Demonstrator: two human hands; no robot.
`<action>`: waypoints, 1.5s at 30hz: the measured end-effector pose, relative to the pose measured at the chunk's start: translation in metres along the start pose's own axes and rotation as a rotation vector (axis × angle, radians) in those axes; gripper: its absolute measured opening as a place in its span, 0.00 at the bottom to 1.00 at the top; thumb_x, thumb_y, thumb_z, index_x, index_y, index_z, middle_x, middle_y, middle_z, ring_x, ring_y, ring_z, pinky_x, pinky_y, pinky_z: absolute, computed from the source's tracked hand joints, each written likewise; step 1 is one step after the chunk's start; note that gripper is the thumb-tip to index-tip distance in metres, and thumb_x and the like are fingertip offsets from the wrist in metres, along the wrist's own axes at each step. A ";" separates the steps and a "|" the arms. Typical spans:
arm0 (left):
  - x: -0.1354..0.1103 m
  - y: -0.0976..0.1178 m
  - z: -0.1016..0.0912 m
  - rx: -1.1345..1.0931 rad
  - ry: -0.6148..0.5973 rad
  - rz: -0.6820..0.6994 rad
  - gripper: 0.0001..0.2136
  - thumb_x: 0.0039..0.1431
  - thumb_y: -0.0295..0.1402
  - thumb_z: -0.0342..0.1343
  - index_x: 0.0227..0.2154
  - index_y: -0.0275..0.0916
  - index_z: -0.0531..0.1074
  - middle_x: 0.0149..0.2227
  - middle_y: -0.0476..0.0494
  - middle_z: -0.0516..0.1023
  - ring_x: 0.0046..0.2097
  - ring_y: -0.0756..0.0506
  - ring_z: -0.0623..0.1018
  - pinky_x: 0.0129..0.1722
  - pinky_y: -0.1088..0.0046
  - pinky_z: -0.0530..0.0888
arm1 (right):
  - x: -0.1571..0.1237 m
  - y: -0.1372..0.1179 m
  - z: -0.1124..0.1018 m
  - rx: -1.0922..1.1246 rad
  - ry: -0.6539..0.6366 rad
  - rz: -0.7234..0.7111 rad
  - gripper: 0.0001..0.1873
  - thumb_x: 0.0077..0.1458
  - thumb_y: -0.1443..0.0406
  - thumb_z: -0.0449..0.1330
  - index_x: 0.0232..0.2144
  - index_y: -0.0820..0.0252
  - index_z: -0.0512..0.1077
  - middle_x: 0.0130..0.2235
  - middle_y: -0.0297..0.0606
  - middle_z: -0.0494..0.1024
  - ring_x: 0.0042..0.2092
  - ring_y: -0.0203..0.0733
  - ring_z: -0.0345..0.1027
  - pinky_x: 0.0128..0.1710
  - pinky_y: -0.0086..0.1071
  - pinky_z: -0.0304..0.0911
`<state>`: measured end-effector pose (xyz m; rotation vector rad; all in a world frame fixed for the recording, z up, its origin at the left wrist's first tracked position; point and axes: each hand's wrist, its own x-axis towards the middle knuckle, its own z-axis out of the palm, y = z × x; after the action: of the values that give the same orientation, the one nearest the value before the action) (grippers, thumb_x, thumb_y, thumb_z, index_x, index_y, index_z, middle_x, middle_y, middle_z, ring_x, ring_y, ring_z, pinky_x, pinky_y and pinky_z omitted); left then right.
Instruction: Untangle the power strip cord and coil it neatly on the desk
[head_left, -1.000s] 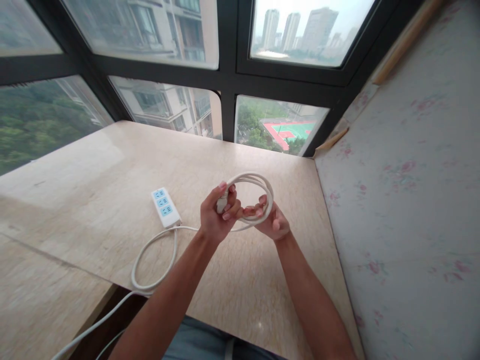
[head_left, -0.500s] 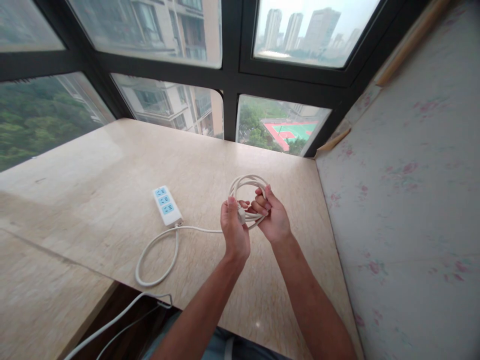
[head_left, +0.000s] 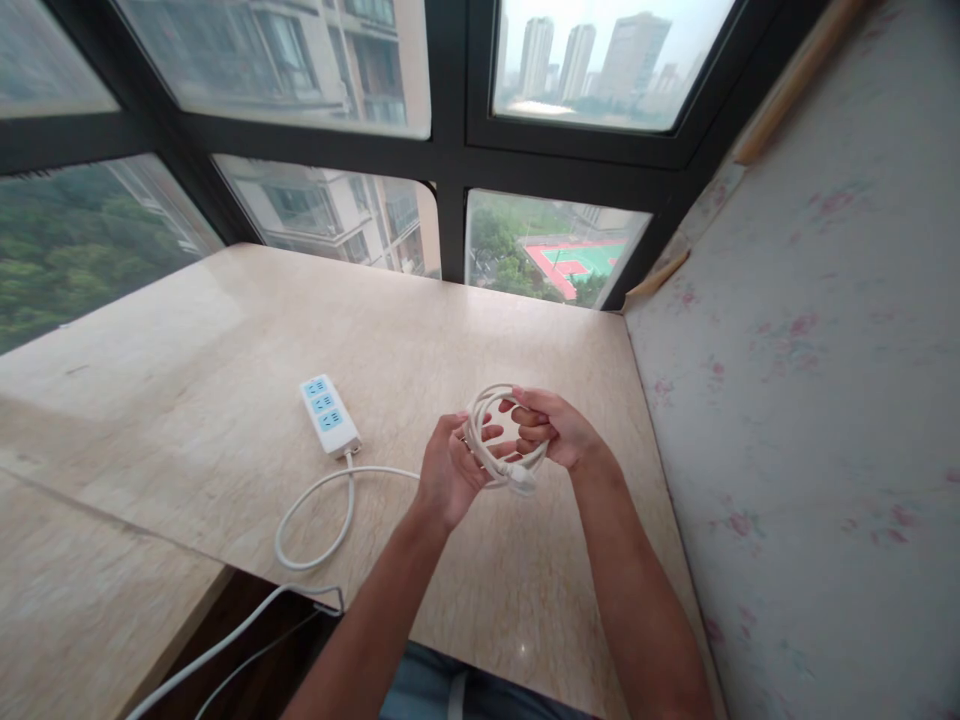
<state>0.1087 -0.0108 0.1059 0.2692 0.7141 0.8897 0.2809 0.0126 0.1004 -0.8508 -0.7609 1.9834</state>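
A white power cable (head_left: 480,425) is wound into a small coil held up between my two hands. My left hand (head_left: 452,470) loosely cradles the left side of the coil, its thumb at the outer edge and its fingertips reaching through the loop. With curled fingers, my right hand (head_left: 559,425) grips the coil's right side. The cable's white plug (head_left: 522,480) hangs at the bottom of the coil, tilted to the right. From the coil, the cable runs left behind my left hand to a white power strip (head_left: 330,417) with blue socket faces, lying on the stone ledge (head_left: 360,330).
A loose loop of the cable lies on the ledge below the strip. Another white cable (head_left: 225,650) crosses the dark gap at lower left, near a bent metal piece (head_left: 336,600). Dark-framed windows (head_left: 448,150) stand behind; a flowered wall (head_left: 765,420) rises on the right.
The plug has swung from beside my left thumb to the coil's lower right. My left fingers have loosened and spread, and my right hand has shifted slightly right. The power strip stays on the ledge.
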 end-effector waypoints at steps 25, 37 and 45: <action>0.008 0.031 0.009 0.309 -0.150 -0.055 0.25 0.53 0.54 0.58 0.17 0.40 0.56 0.10 0.62 0.46 0.11 0.58 0.45 0.11 0.81 0.49 | -0.013 -0.001 0.006 -0.342 -0.054 -0.167 0.23 0.43 0.55 0.72 0.33 0.60 0.66 0.21 0.26 0.70 0.20 0.32 0.64 0.23 0.27 0.59; -0.004 0.048 0.035 -0.175 -0.059 0.252 0.26 0.64 0.45 0.44 0.13 0.41 0.47 0.08 0.58 0.43 0.10 0.56 0.47 0.11 0.78 0.52 | 0.018 0.043 0.026 0.073 -0.139 -0.599 0.38 0.26 0.42 0.72 0.39 0.52 0.70 0.28 0.31 0.64 0.37 0.43 0.64 0.39 0.36 0.64; 0.007 0.022 0.034 -0.284 -0.054 0.449 0.25 0.61 0.47 0.47 0.14 0.41 0.49 0.10 0.57 0.47 0.12 0.55 0.53 0.16 0.77 0.59 | 0.011 0.037 0.065 0.121 0.161 -0.674 0.23 0.50 0.51 0.63 0.45 0.56 0.72 0.30 0.32 0.61 0.31 0.37 0.59 0.34 0.33 0.65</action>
<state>0.1207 0.0104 0.1392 0.2013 0.4741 1.3916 0.2089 -0.0077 0.1075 -0.5705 -0.7070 1.3298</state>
